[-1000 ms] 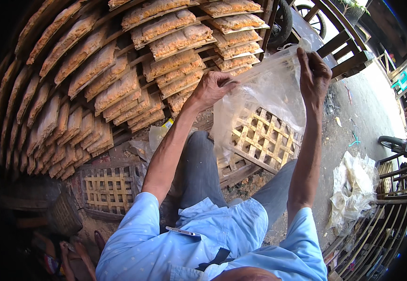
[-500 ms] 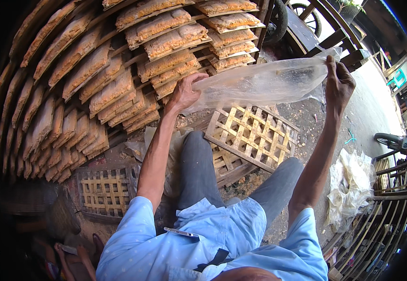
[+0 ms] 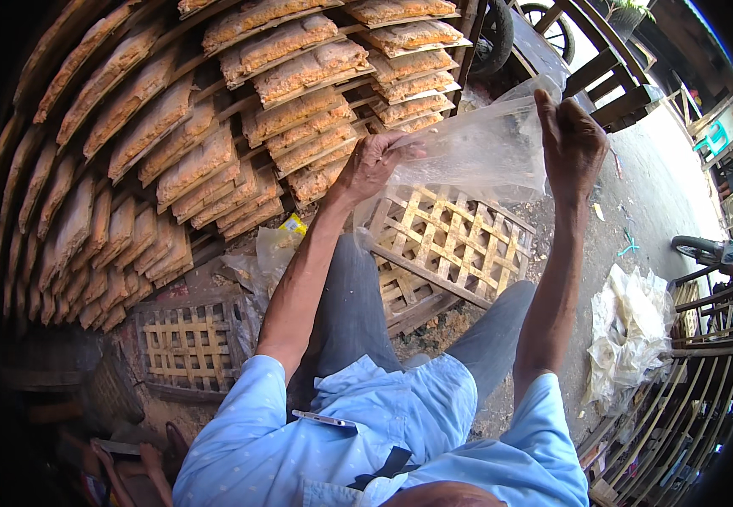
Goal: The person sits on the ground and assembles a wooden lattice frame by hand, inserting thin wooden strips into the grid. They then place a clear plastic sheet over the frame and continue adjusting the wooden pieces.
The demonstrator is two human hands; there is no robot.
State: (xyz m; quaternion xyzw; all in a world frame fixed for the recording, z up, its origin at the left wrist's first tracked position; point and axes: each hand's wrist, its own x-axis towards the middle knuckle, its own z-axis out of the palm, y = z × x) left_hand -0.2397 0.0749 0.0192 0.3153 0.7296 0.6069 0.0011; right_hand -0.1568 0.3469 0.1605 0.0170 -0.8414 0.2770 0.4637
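Observation:
A clear plastic sheet [image 3: 476, 144], perhaps a bag, hangs between my two raised hands. My left hand [image 3: 375, 165] is closed on its left end, fingers curled toward the middle. At its right end my right hand [image 3: 571, 148] pinches the upper edge. Below the plastic, between my knees, lies a lattice tray of woven slats [image 3: 455, 241] in a wooden frame. It rests tilted on another lattice tray [image 3: 400, 296], which it partly covers.
Racks of orange-brown slabs [image 3: 312, 68] on boards fill the left and far side. Crumpled plastic sheets [image 3: 628, 325] lie on the ground to the right. Another lattice tray [image 3: 185, 346] stands at left. A phone [image 3: 324, 418] rests on my lap. Another person's hands [image 3: 126, 456] show at lower left.
My hands have come closer together, the left moving right and the right moving left. The plastic between them has slackened and bunched.

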